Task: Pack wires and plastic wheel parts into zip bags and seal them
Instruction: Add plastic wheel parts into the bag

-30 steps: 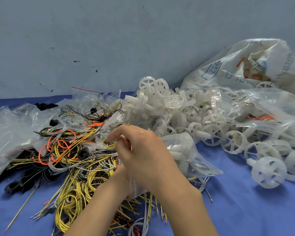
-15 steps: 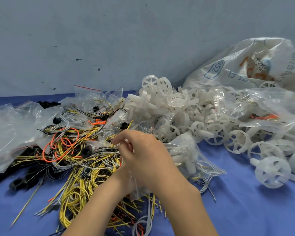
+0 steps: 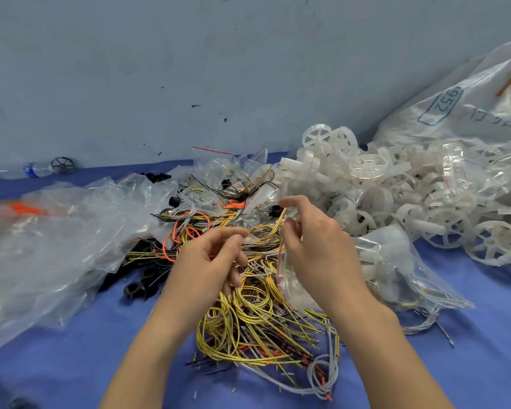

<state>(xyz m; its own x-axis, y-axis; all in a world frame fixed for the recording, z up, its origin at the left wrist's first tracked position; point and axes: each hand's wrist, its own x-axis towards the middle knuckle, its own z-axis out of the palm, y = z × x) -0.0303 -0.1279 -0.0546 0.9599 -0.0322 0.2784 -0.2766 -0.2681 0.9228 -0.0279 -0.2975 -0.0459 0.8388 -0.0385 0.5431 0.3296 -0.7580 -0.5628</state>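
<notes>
A clear zip bag (image 3: 390, 270) with a red strip at its mouth lies on the blue table, with white wheel parts and wires inside. My right hand (image 3: 316, 249) pinches the bag's mouth on the near side. My left hand (image 3: 210, 261) pinches the opposite clear edge of the mouth between thumb and forefinger. Both hands hover over a tangle of yellow, orange, grey and black wires (image 3: 248, 317). A heap of white plastic wheels (image 3: 396, 196) lies to the right of the hands.
Large crumpled clear bags (image 3: 56, 246) cover the left side. Small black parts (image 3: 136, 287) lie beside them. A big printed white sack (image 3: 469, 107) leans on the wall at the right. A plastic bottle (image 3: 39, 169) lies far left. Blue table surface (image 3: 469, 349) shows in front.
My hands, stacked together before, have drawn apart: the left moved out to the left, and the bag's mouth is now spread between them. The view has swung left.
</notes>
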